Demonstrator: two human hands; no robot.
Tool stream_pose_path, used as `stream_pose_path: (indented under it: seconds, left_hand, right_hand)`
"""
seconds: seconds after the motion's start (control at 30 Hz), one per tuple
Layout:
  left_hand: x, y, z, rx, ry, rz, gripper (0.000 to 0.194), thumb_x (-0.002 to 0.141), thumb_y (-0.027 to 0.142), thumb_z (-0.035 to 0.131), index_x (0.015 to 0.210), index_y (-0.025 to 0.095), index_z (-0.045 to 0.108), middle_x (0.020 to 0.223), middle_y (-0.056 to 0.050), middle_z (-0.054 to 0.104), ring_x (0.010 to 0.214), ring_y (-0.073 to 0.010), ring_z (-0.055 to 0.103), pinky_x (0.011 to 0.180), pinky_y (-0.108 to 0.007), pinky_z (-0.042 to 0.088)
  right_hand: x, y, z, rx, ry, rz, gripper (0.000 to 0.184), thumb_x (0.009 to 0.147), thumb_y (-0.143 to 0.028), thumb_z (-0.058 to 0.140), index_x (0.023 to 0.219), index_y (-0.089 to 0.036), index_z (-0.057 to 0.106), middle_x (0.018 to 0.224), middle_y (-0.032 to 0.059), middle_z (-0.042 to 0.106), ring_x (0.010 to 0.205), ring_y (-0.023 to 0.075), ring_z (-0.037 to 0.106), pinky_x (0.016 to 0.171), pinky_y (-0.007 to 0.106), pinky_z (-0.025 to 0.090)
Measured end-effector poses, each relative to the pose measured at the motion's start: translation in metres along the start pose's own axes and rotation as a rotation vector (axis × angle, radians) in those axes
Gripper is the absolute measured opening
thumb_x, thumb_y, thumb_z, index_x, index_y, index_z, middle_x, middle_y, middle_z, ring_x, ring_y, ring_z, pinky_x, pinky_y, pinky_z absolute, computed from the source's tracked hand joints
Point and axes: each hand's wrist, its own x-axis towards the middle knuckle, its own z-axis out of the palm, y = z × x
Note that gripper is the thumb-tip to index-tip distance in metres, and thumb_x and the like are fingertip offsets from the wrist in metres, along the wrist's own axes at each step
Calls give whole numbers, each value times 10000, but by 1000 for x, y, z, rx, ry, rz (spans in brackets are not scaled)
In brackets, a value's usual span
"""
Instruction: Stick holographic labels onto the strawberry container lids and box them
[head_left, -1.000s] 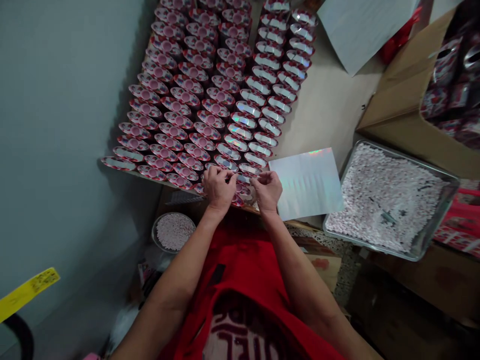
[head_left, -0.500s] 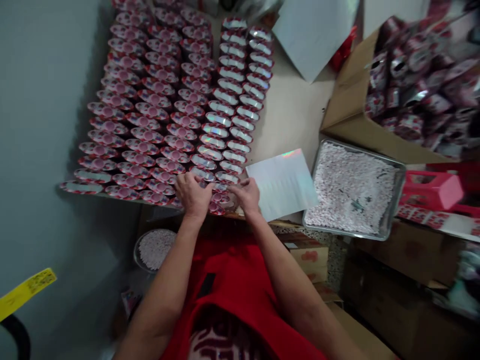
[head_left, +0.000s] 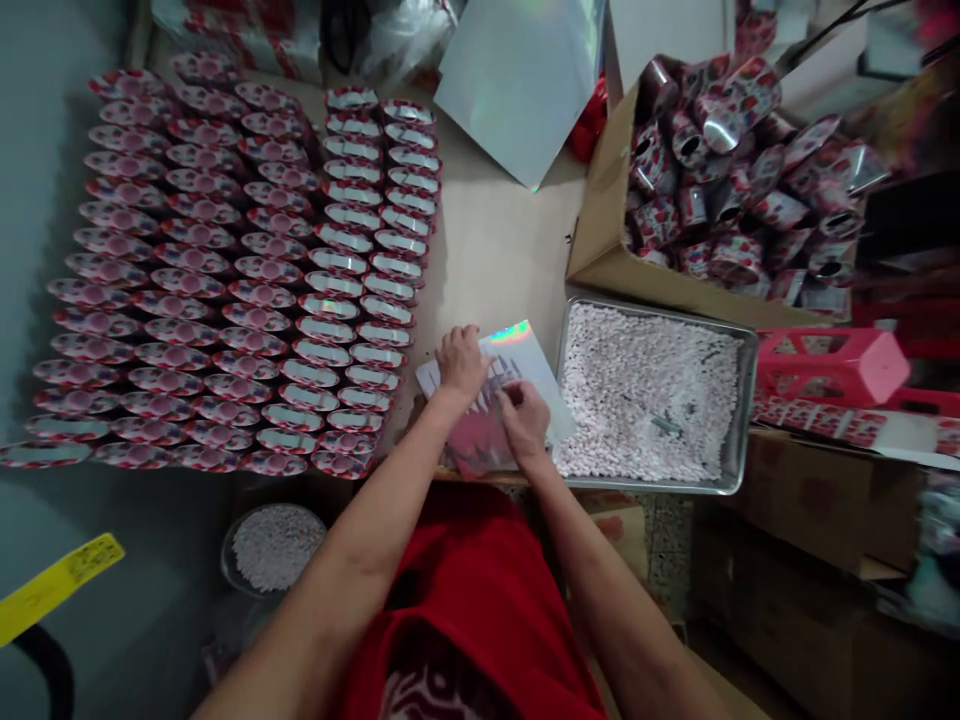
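Observation:
A silvery, rainbow-sheened sheet with rows of dark slits or oval marks lies at the table's front edge. My left hand rests on its upper left part, fingers spread and bent over the surface. Close beside it, my right hand is closed in a pinch above the sheet; what is between its fingertips is too small to make out. To the left stand rows of red-patterned oval packages. Several rows show pink round centres, while the two right-hand rows have silvery oval tops.
Right of the sheet is a metal tray of small whitish pieces. Behind it, a cardboard box holds jumbled printed containers. A bowl of similar pieces sits below the table's edge. Another silvery sheet lies at the back.
Both hands have left the front of the silvery-topped rows and moved right onto the slitted sheet. The camera view has shifted right, so the rows now appear farther left.

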Motion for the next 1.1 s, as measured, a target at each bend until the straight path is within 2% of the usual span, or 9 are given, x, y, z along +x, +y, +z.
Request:
stream_pose_path:
  seconds: [0.1,0.23,0.33,0.47,0.57,0.67,0.87,1.0,1.1]
  left_hand:
    - [30,0,25,35,-73,-58,252,831,247,797,1064,212,708,1186,-120,713,1198,-319,578,972,-416,420]
    - [43,-12,26,-48,-103,-74,55,876,259,747,920,227,749,1042,-81,755,1046,-251,631,894,-353,440]
    - [46,-16,24,-116,-136,-105,45,892,249,725,910,225,758,1002,-68,769,946,-218,655,828,-322,448]
    - [54,-19,23,-184,-185,-183,66,884,240,726,929,213,765,979,-64,776,896,-204,667,790,-306,452]
    - [61,-23,20,-224,-254,-198,70,870,229,723,913,200,769,946,-54,774,856,-189,660,771,-290,460]
    - [64,-24,16,-226,-291,-199,70,865,230,711,888,191,765,914,-44,771,819,-178,652,749,-280,461]
    - [54,-18,20,-117,-158,-134,80,884,222,674,909,215,750,979,-72,769,912,-230,665,816,-338,482]
    - [41,-14,21,-32,8,-2,87,915,223,653,948,214,733,1106,-123,733,1129,-283,619,998,-400,454]
    - [17,-13,13,-214,125,9,115,915,254,680,1003,201,730,1190,-124,709,1204,-275,596,1063,-387,437]
  right_hand:
    - [44,17,-15,-216,48,-233,262,956,-252,518,1107,-162,712,1069,136,711,1011,279,616,944,406,481]
    - [94,20,-9,-445,-128,-545,418,981,-147,474,1365,-141,639,1376,174,628,1226,312,519,1093,436,402]
    - [113,19,-1,-570,-244,-638,424,1025,-189,455,1417,-146,611,1412,175,623,1211,328,507,1061,450,403]
    - [114,27,2,-635,-272,-687,450,1052,-215,430,1474,-148,573,1493,154,594,1240,334,498,1026,443,395]
    - [102,37,-4,-650,-268,-734,492,1054,-205,425,1538,-168,508,1589,132,515,1335,334,459,1051,444,358]
    - [87,46,-13,-627,-276,-764,484,1052,-200,445,1532,-184,509,1573,126,535,1357,322,451,1075,448,324]
    - [51,32,-41,-480,-185,-605,279,1018,-274,557,1240,-235,720,1099,104,744,1072,276,579,949,407,367]
    - [15,0,-65,-251,-92,-338,187,968,-361,624,962,-238,765,734,36,663,768,214,593,805,360,387]
    - [-11,-28,-79,104,-43,-12,217,906,-450,696,888,-238,741,594,-33,534,589,164,488,641,309,366]
